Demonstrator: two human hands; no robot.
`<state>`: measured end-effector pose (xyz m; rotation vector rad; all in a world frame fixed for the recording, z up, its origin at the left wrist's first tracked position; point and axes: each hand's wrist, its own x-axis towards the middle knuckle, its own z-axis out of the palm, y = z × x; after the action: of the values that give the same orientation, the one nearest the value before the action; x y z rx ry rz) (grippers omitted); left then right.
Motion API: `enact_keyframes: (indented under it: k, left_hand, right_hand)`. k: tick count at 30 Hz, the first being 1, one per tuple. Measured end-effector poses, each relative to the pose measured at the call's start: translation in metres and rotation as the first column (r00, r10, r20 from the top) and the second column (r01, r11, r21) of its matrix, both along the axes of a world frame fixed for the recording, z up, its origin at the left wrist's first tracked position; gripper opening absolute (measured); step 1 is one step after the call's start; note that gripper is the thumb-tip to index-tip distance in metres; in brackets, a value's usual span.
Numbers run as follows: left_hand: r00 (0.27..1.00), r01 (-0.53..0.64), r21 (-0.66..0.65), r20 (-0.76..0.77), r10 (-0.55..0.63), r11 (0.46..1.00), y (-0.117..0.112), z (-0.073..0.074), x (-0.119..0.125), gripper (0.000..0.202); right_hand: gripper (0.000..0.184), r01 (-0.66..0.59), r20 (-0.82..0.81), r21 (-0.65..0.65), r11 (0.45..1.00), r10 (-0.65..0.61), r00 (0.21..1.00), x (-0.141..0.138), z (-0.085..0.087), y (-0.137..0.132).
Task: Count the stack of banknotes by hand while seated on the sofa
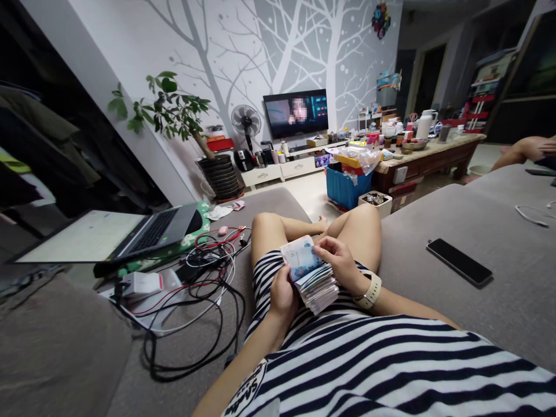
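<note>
A thick stack of paper banknotes [310, 276] sits in front of my striped shirt, its top note pale blue-green. My left hand [282, 295] wraps the stack's lower left side. My right hand [337, 261] rests on its upper edge, with the fingers and thumb pinching the top notes. A white smartwatch [370, 290] circles my right wrist. The stack's lower notes are fanned and bent, and their exact number is hidden.
A grey sofa [490, 307] lies under me, with a black phone [459, 262] to the right and tangled cables [204, 278] and an open laptop [147, 231] to the left. Another person's arm [521, 152] rests at the far right. Beyond stands a blue crate [347, 185].
</note>
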<state>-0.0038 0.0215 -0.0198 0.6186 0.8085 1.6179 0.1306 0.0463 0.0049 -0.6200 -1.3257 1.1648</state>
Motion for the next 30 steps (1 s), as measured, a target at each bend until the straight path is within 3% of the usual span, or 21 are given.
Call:
enact_keyframes:
  k: [7,14,22,30]
  left_hand:
    - [1.0,0.019,-0.004,0.013,-0.019,1.0,0.0,-0.002,-0.001,0.026]
    - [1.0,-0.008,0.0,-0.025,0.008,1.0,-0.001,-0.002,-0.001,0.025]
    - [0.992,-0.007,-0.029,-0.123,0.004,1.0,-0.006,0.0,-0.001,0.024]
    - [1.0,-0.029,-0.006,-0.01,0.029,1.0,-0.001,-0.004,-0.001,0.028]
  right_hand:
    - [0.042,-0.104,0.036,-0.008,0.995,0.104,0.994,0.0,0.001,-0.002]
    - [0.04,0.026,0.083,-0.053,0.998,-0.021,0.996,0.0,-0.009,0.008]
    - [0.041,0.048,0.107,-0.047,0.998,-0.043,0.993,0.0,-0.008,0.007]
    - [0.038,0.032,0.066,-0.019,0.999,-0.031,0.997,-0.001,-0.004,0.002]
